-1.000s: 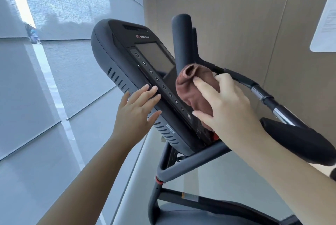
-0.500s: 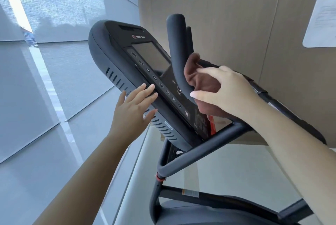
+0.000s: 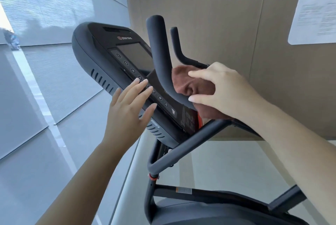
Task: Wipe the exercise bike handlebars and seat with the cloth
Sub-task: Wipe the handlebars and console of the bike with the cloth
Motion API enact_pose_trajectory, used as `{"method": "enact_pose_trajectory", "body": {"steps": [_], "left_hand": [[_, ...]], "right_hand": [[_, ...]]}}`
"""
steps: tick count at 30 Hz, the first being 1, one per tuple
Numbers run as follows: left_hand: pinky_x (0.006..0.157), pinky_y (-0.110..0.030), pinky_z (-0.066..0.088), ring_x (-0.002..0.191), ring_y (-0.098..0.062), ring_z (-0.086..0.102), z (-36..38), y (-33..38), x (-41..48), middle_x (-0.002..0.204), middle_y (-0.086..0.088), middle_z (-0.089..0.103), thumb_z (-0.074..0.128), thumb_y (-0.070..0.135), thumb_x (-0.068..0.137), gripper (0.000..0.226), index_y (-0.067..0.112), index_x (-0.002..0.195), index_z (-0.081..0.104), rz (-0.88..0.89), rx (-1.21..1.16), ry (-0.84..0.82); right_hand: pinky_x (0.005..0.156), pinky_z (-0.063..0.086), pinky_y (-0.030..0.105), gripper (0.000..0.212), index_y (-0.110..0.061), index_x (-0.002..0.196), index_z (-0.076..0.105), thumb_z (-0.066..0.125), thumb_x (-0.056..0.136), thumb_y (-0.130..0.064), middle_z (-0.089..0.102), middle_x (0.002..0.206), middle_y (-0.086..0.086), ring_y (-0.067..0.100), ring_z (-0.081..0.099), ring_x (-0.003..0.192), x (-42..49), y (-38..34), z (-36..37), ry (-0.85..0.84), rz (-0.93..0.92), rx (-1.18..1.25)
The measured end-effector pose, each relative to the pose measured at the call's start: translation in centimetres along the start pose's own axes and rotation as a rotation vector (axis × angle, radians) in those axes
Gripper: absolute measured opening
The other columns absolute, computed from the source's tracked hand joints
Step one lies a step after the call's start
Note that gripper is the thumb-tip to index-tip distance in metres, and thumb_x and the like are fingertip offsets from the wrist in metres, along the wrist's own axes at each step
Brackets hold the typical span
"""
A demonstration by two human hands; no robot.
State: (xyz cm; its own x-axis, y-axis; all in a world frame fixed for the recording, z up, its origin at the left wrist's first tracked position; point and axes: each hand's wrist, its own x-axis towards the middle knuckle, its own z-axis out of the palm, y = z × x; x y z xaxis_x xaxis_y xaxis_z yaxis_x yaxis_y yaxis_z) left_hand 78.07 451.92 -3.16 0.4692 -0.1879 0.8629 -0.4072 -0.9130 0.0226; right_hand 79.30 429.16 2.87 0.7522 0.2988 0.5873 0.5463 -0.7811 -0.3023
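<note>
A brown cloth (image 3: 192,86) is bunched in the right hand (image 3: 229,92) and pressed against the inner side of the near handlebar horn (image 3: 161,57), at the bend where the horn curves down toward the frame. The cloth is pinched between the thumb below and the fingers above; the fingertips (image 3: 192,74) are laid over its top edge, and the thumb tip touches the underside of the horn. From the cloth, the horn's rounded end is seen at about 11 o'clock. A second, thinner horn (image 3: 177,46) rises just behind, at about 12 o'clock from the cloth, and its lower bend is partly hidden by the right hand.

The left hand (image 3: 131,108) is held flat with its fingers spread, resting on the lower edge of the console (image 3: 101,53), at about 9 o'clock from the cloth. Nothing is held in it; its fingertips lie on the row of round buttons. The console is tilted, with a dark screen at its middle. A grey frame tube (image 3: 183,150) runs beneath the console, at about 6 o'clock from the cloth. A printed paper sheet (image 3: 314,12) is fixed to the beige wall at about 2 o'clock. No seat can be made out.
</note>
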Motion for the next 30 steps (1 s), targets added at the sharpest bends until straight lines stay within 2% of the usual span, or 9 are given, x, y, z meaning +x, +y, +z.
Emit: {"method": "enact_pose_trajectory", "body": {"steps": [3, 8, 15, 17, 19, 22, 24, 28, 30], "left_hand": [[0.102, -0.047, 0.027, 0.126, -0.022, 0.042, -0.2, 3.0, 0.3, 0.130, -0.005, 0.054, 0.050, 0.034, 0.085, 0.042, 0.010, 0.118, 0.059, 0.040, -0.022, -0.032], [0.100, -0.055, 0.033, 0.127, -0.029, 0.041, 0.4, 5.1, 0.0, 0.131, -0.009, 0.053, 0.067, 0.020, 0.082, 0.042, 0.004, 0.119, 0.058, -0.041, -0.016, -0.093], [0.100, -0.053, 0.034, 0.125, -0.031, 0.043, -0.1, 4.3, -1.4, 0.129, -0.012, 0.055, 0.069, 0.019, 0.080, 0.042, 0.003, 0.117, 0.059, -0.083, 0.082, -0.083], [0.100, -0.052, 0.031, 0.125, -0.031, 0.043, -0.4, 3.6, -2.1, 0.129, -0.012, 0.055, 0.067, 0.019, 0.080, 0.041, 0.003, 0.118, 0.058, -0.105, 0.086, -0.063], [0.100, -0.052, 0.031, 0.125, -0.031, 0.043, -0.6, 2.7, -2.7, 0.129, -0.012, 0.054, 0.066, 0.018, 0.080, 0.041, 0.004, 0.118, 0.058, -0.128, 0.078, -0.045], [0.099, -0.055, 0.031, 0.125, -0.033, 0.043, -0.1, 1.5, -3.2, 0.129, -0.013, 0.054, 0.068, 0.016, 0.080, 0.040, 0.003, 0.117, 0.059, -0.108, 0.083, -0.073], [0.098, -0.057, 0.032, 0.124, -0.035, 0.044, 0.5, 0.7, -3.0, 0.129, -0.014, 0.054, 0.068, 0.015, 0.079, 0.041, 0.001, 0.117, 0.059, -0.067, 0.092, -0.107], [0.097, -0.058, 0.031, 0.125, -0.035, 0.042, 1.5, -1.2, -2.1, 0.131, -0.013, 0.052, 0.068, 0.017, 0.080, 0.043, 0.002, 0.118, 0.058, 0.012, 0.100, -0.150], [0.097, -0.059, 0.031, 0.126, -0.035, 0.042, 2.1, -2.0, -1.5, 0.132, -0.013, 0.052, 0.070, 0.018, 0.079, 0.044, 0.002, 0.118, 0.058, 0.061, 0.121, -0.168]], "right_hand": [[0.087, 0.036, 0.033, 0.052, -0.041, 0.124, 0.050, 0.067, 0.075, -0.043, 0.049, 0.116, -0.001, 0.023, 0.048, 0.109, -0.8, 1.5, -0.1, -0.141, 0.024, -0.067], [0.089, 0.039, 0.035, 0.043, -0.038, 0.116, 0.058, 0.069, 0.074, -0.038, 0.052, 0.115, -0.001, 0.021, 0.050, 0.107, -2.1, 3.6, -1.6, -0.131, -0.014, -0.041], [0.077, 0.023, -0.002, 0.048, -0.027, 0.118, 0.059, 0.069, 0.074, -0.042, 0.043, 0.100, -0.004, -0.001, 0.037, 0.085, -1.1, -0.4, 1.8, 0.302, 0.103, 0.271], [0.092, 0.033, 0.016, 0.046, -0.024, 0.119, 0.057, 0.065, 0.078, -0.042, 0.037, 0.102, -0.001, 0.015, 0.046, 0.096, -0.4, -2.8, 3.3, 0.289, 0.096, 0.254], [0.093, 0.039, 0.036, 0.041, -0.023, 0.118, 0.056, 0.061, 0.082, -0.041, 0.038, 0.107, 0.005, 0.031, 0.048, 0.103, 0.4, -4.4, 4.0, 0.276, 0.132, 0.211], [0.092, 0.038, 0.041, 0.042, -0.024, 0.118, 0.055, 0.054, 0.084, -0.048, 0.039, 0.115, 0.010, 0.038, 0.045, 0.105, 1.0, -4.8, 4.0, 0.246, 0.242, 0.134], [0.099, 0.030, 0.050, 0.057, -0.024, 0.126, 0.047, 0.050, 0.081, -0.058, 0.036, 0.126, 0.015, 0.045, 0.037, 0.114, 0.4, -4.6, 4.1, 0.180, 0.282, -0.028], [0.106, -0.005, 0.065, 0.101, -0.017, 0.143, 0.014, 0.059, 0.066, -0.066, 0.004, 0.153, 0.012, 0.042, -0.008, 0.138, -1.7, -2.8, 3.8, -0.022, 0.061, -0.438], [0.110, 0.003, 0.057, 0.104, -0.016, 0.143, 0.013, 0.065, 0.065, -0.061, 0.006, 0.154, 0.006, 0.033, -0.001, 0.140, -1.5, -1.8, 3.0, -0.095, 0.003, -0.394]]}}
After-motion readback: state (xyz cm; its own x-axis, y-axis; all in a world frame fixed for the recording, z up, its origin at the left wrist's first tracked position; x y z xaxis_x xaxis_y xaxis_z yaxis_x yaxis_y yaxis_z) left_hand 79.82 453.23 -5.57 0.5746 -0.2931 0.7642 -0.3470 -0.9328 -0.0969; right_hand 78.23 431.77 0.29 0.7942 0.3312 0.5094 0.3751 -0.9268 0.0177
